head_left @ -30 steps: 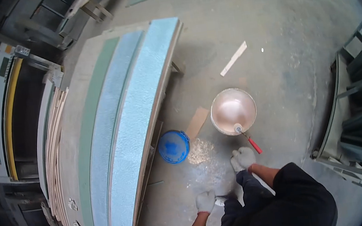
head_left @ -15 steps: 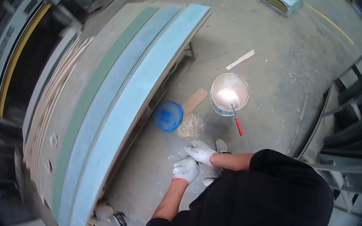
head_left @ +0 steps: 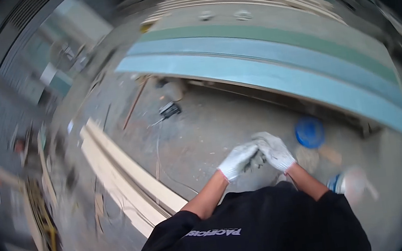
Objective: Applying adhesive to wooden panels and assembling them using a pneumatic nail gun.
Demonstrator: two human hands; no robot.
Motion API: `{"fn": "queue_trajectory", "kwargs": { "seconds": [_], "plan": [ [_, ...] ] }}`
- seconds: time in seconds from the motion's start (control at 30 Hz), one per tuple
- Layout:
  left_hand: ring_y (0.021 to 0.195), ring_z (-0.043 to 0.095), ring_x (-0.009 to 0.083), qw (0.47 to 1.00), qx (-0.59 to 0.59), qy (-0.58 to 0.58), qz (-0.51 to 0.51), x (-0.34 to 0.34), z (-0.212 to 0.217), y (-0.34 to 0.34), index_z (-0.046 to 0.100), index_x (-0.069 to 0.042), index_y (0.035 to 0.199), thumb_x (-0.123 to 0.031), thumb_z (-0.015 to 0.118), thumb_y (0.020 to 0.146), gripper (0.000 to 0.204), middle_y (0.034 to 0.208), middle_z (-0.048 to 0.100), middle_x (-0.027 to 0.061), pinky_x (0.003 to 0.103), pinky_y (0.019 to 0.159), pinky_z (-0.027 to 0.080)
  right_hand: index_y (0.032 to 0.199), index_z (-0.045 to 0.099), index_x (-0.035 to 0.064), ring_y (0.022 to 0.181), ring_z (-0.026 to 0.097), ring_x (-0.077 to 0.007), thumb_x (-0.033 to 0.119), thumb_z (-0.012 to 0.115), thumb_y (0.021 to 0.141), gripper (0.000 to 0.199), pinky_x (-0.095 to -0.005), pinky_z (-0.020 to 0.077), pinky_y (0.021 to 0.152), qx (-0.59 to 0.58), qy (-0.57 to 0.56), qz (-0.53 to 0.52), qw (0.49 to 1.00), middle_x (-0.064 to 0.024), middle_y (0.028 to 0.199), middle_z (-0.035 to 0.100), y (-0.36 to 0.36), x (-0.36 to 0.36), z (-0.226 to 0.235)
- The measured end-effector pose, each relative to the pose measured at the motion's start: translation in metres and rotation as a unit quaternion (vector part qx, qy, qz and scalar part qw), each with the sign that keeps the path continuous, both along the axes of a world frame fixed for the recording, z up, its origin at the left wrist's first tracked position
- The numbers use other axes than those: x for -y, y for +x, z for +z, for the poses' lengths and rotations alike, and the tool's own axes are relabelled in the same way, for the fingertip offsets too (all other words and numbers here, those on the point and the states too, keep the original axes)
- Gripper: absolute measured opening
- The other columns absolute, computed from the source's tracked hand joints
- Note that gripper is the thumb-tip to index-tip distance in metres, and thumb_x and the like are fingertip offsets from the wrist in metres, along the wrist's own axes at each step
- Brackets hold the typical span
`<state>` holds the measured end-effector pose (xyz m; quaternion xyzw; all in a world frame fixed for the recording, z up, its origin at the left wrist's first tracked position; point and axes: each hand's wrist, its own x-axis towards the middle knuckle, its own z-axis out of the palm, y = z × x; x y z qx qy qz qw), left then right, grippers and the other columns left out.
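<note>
Left hand point(head_left: 239, 162): one, white-gloved, just right of frame centre, below mid-height; fingers bent toward the other hand. Right hand point(head_left: 275, 152): one, likewise gloved, beside it and slightly higher, the two meeting at the fingers; finger detail blurred, grip unclear. Forearms point(head_left: 209, 194): two, bare, slanting inward and upward from lower centre, wrists close together. Sleeves point(head_left: 170, 233): two, black, covering the upper arms. Torso point(head_left: 276, 235): one, black-clad, lower centre.

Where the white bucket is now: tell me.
The white bucket is at the head view's lower right, appearing just right of the right forearm.
</note>
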<state>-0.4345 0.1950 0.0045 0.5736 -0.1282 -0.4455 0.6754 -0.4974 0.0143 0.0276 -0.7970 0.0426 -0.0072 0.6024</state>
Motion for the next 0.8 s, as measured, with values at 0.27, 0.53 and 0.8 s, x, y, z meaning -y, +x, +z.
{"fn": "queue_trajectory", "kwargs": {
  "seconds": [0.27,0.53,0.8],
  "plan": [
    [0.068,0.062,0.0093,0.995,0.034,-0.031,0.093,-0.032,0.005,0.049,0.054,-0.006,0.141,-0.034,0.054,0.105,0.047,0.086,0.070,0.0017,0.026,0.059,0.048,0.108,0.074,0.0032,0.093,0.070,-0.0317,0.027,0.061,0.095,0.030,-0.0399,0.0540,0.083,0.016,-0.088,0.015,0.996,-0.0179,0.103,0.073,0.096,-0.028,-0.035],
    [0.061,0.058,0.0085,0.988,0.099,0.108,0.058,-0.021,0.002,0.158,0.053,-0.008,0.146,-0.036,0.051,0.105,0.050,0.080,0.067,0.0037,0.026,0.060,0.050,0.104,0.066,0.0028,0.052,0.050,-0.0059,0.030,0.059,0.102,0.028,-0.0237,0.0431,0.045,-0.031,0.134,-0.153,0.979,-0.0002,0.069,0.057,0.200,0.007,-0.040],
    [0.094,0.068,0.0430,0.827,0.310,0.452,0.126,-0.125,-0.107,0.238,0.073,-0.013,0.117,-0.041,0.053,0.096,0.039,0.100,0.071,0.0237,0.052,0.084,0.053,0.090,0.058,0.0071,0.044,0.039,-0.0067,0.047,0.053,0.103,0.042,-0.0241,0.0304,0.039,-0.062,0.218,-0.303,0.926,0.0030,0.058,0.042,0.354,0.076,-0.035]
  ]
}}
